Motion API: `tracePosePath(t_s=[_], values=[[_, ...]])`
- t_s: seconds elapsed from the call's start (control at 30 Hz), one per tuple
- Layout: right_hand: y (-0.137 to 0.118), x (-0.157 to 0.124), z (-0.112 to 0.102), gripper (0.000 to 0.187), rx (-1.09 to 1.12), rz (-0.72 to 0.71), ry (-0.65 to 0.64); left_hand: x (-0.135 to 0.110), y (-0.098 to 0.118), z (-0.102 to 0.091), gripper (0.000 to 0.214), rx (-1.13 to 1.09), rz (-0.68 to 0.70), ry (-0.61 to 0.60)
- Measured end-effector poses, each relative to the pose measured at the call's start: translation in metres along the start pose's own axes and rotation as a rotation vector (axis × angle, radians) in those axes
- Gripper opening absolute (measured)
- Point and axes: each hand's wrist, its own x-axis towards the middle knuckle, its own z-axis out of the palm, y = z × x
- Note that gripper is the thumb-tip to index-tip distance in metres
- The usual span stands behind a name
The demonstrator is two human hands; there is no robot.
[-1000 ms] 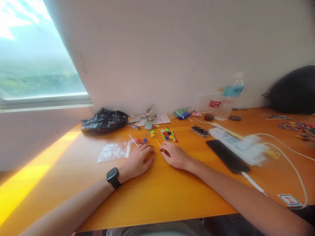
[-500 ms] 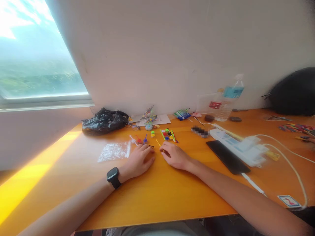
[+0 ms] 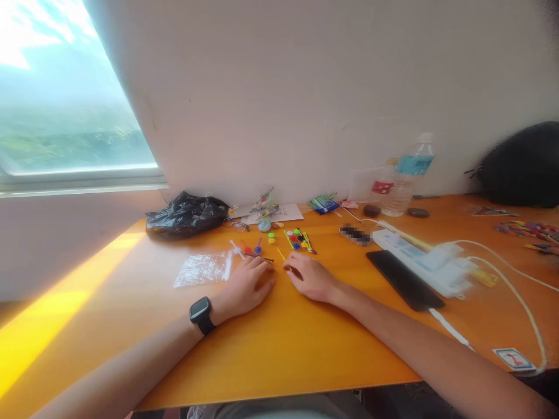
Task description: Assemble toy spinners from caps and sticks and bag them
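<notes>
Both my hands rest palm down on the orange table (image 3: pixel 279 343). My left hand (image 3: pixel 245 286), with a black watch (image 3: pixel 201 315) on its wrist, lies loosely flat, its fingertips beside a thin dark stick (image 3: pixel 265 259). My right hand (image 3: pixel 311 277) has its fingers curled, the tips pinched at the near end of a thin yellow stick (image 3: pixel 282 256). Just beyond the hands lie several small coloured plastic discs and sticks (image 3: pixel 297 238). An empty clear plastic bag (image 3: pixel 203 269) lies to the left of my left hand.
A black plastic bag (image 3: pixel 186 215) and a paper with a small toy (image 3: pixel 266 214) sit by the wall. To the right are a black phone (image 3: pixel 404 279), a white power strip (image 3: pixel 425 256) with cables, a water bottle (image 3: pixel 406 177) and a black backpack (image 3: pixel 522 166).
</notes>
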Motion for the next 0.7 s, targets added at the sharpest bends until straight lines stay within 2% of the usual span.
tracePosePath(t_s=[0.7], values=[[0.0022,-0.0005,0.0012,0.016,-0.022,-0.004,-0.003,-0.0003,-0.0001,0.0001,0.02,-0.005,0.0,-0.006]])
